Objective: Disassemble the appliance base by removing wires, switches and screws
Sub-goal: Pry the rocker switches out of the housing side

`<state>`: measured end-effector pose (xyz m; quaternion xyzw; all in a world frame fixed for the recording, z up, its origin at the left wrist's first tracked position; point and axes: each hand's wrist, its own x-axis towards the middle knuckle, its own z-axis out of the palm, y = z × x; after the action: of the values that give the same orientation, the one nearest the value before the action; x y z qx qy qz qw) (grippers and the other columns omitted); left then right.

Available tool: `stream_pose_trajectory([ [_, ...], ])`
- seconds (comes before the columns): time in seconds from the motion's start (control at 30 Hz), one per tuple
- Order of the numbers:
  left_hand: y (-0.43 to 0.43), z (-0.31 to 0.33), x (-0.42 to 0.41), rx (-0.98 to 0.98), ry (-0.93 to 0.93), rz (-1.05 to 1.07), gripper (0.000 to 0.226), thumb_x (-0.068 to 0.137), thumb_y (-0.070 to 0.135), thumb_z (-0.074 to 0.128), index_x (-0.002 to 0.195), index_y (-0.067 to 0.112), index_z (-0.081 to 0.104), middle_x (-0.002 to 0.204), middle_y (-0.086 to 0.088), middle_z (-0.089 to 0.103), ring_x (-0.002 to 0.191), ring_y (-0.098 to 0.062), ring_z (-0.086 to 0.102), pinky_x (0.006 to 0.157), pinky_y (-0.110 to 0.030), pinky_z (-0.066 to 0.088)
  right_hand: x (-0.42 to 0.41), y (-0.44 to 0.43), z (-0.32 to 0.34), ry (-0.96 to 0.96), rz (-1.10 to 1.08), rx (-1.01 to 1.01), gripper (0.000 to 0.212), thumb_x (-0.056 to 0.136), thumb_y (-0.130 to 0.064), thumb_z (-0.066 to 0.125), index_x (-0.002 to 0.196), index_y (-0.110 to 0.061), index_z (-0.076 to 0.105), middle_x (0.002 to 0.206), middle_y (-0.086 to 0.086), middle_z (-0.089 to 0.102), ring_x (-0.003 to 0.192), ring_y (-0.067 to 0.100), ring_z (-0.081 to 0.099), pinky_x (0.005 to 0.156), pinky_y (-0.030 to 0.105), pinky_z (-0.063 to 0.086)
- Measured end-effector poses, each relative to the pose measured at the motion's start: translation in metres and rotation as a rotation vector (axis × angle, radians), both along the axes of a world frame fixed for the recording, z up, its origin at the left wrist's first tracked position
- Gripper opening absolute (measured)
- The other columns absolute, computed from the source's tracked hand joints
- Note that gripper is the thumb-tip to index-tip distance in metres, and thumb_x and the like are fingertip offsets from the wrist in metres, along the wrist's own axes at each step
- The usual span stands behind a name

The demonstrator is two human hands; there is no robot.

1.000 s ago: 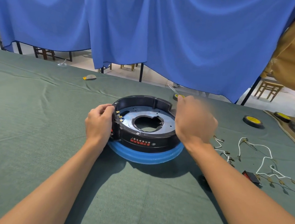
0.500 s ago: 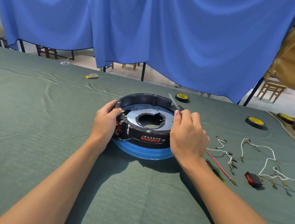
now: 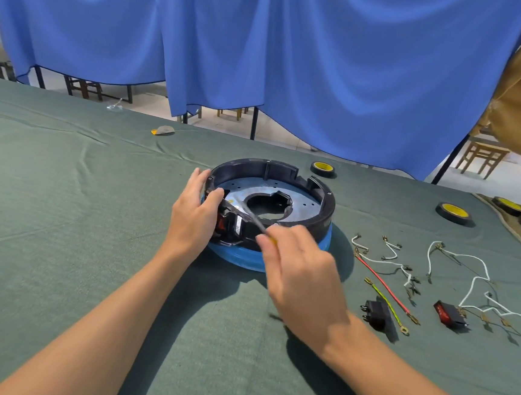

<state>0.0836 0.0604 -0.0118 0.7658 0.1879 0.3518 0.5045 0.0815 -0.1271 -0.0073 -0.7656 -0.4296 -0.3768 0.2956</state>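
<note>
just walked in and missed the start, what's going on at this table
A person is taking apart a round black appliance base on a green-clothed table. The left hand grips its near-left rim, while the right hand holds a thin metal tool whose tip reaches into the base beside the left thumb. Loose wires, a red switch and a black part lie on the cloth to the right.

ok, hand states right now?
Left hand: grips the appliance base rim.
Right hand: holds a screwdriver.
</note>
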Motion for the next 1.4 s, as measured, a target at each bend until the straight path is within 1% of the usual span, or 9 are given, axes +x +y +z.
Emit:
stream_pose_trajectory([
  [0.1,-0.002,-0.001,-0.001,0.019,0.017,-0.037,0.048,0.100,0.025,0.047,0.147,0.019,0.040,0.157,0.004,0.031,0.142,-0.010,0.029,0.114,-0.026,0.021,-0.004,0.003,-0.009,0.013,-0.044,-0.067,0.031,0.098,-0.029,0.048,0.082,-0.009,0.067,0.071,0.003,0.055,0.050,0.024,0.053,0.039,0.035,0.045],
  [0.27,-0.004,0.001,-0.001,0.018,-0.003,-0.022,0.043,0.098,0.020,0.049,0.140,0.018,0.049,0.121,0.016,0.051,0.114,-0.004,0.046,0.096,-0.022,0.033,0.001,-0.004,-0.014,0.086,-0.086,-0.160,0.033,0.096,-0.033,0.047,0.072,-0.013,0.061,0.068,-0.001,0.048,0.047,0.024,0.048,0.036,0.032,0.039],
  [0.47,-0.004,0.000,-0.001,0.014,0.011,-0.010,0.043,0.097,0.020,0.049,0.139,0.019,0.050,0.123,0.012,0.054,0.114,-0.006,0.048,0.101,-0.025,0.036,-0.004,-0.004,-0.009,0.118,-0.101,-0.214,0.030,0.093,-0.029,0.056,0.069,-0.012,0.057,0.065,0.001,0.045,0.044,0.025,0.044,0.034,0.032,0.038],
  [0.63,-0.003,-0.001,0.000,-0.015,0.019,-0.010,0.043,0.096,0.021,0.049,0.139,0.021,0.051,0.118,0.006,0.059,0.114,-0.017,0.055,0.105,-0.041,0.041,-0.006,-0.003,-0.005,0.130,-0.098,-0.253,0.030,0.093,-0.027,0.060,0.069,-0.010,0.056,0.065,0.003,0.046,0.042,0.026,0.042,0.034,0.035,0.039],
  [0.77,-0.002,-0.001,0.002,-0.037,0.023,-0.003,0.043,0.095,0.021,0.050,0.138,0.021,0.052,0.109,0.010,0.062,0.108,-0.016,0.057,0.102,-0.040,0.043,-0.003,-0.002,-0.003,0.198,-0.082,-0.278,0.033,0.097,-0.033,0.051,0.072,-0.011,0.055,0.068,0.001,0.046,0.051,0.029,0.048,0.043,0.038,0.045],
  [0.93,-0.002,-0.001,0.001,-0.066,0.021,-0.014,0.054,0.084,0.034,0.048,0.137,0.024,0.054,0.098,0.018,0.062,0.099,-0.013,0.059,0.091,-0.032,0.046,0.016,-0.004,0.005,0.462,0.120,-0.272,0.043,0.097,-0.033,0.053,0.059,-0.017,0.042,0.056,-0.005,0.041,0.061,0.013,0.043,0.059,0.036,0.041],
  [1.07,0.000,0.000,0.003,-0.097,0.006,-0.018,0.062,0.076,0.039,0.047,0.135,0.025,0.056,0.104,0.005,0.065,0.096,-0.014,0.059,0.094,-0.035,0.046,0.028,-0.005,0.012,0.638,0.208,-0.251,0.043,0.096,-0.032,0.055,0.064,-0.005,0.059,0.051,-0.001,0.039,0.053,0.012,0.035,0.054,0.027,0.029],
  [1.23,0.000,-0.004,0.005,-0.061,0.007,-0.015,0.051,0.086,0.033,0.050,0.137,0.025,0.054,0.101,0.013,0.063,0.099,-0.013,0.060,0.089,-0.028,0.046,0.029,-0.005,0.009,0.672,0.160,-0.235,0.034,0.095,-0.036,0.056,0.076,-0.012,0.071,0.055,-0.007,0.052,0.057,0.011,0.044,0.060,0.021,0.036],
  [1.4,0.003,-0.006,0.005,-0.029,0.006,-0.010,0.050,0.089,0.032,0.049,0.138,0.025,0.053,0.105,0.007,0.066,0.100,-0.015,0.060,0.091,-0.031,0.047,0.013,-0.004,0.005,0.515,0.054,-0.221,0.028,0.096,-0.038,0.052,0.087,-0.020,0.072,0.079,-0.004,0.067,0.080,0.017,0.059,0.072,0.038,0.050],
])
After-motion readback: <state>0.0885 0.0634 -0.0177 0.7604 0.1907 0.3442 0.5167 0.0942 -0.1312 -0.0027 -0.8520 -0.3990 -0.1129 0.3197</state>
